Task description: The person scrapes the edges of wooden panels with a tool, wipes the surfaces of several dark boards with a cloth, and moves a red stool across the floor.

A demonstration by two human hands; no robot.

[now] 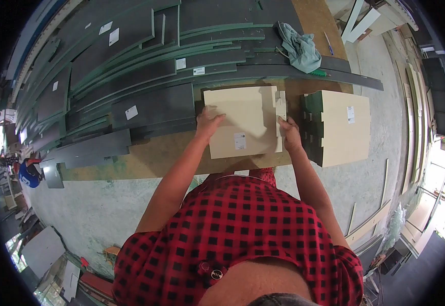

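Note:
A beige panel (245,115) with a white label (239,141) lies at the near edge of the worktable, right in front of me. My left hand (210,124) grips its left edge, thumb on the top face and fingers over the side. At the opposite side, my right hand (290,132) pinches the edge, where a narrow notched beige strip (281,101) runs along the panel. The fingers of this hand partly hide the strip's lower part. To the right stands a stack of beige panels (342,137) with notched left edges and a label on top.
Dark grey boards with green edges (151,102) cover the left and back of the table (156,155). A grey-green cloth (300,48) lies at the back, near a green-handled tool (318,73) and a pen (329,43). Far left, a person in blue (29,173) is visible.

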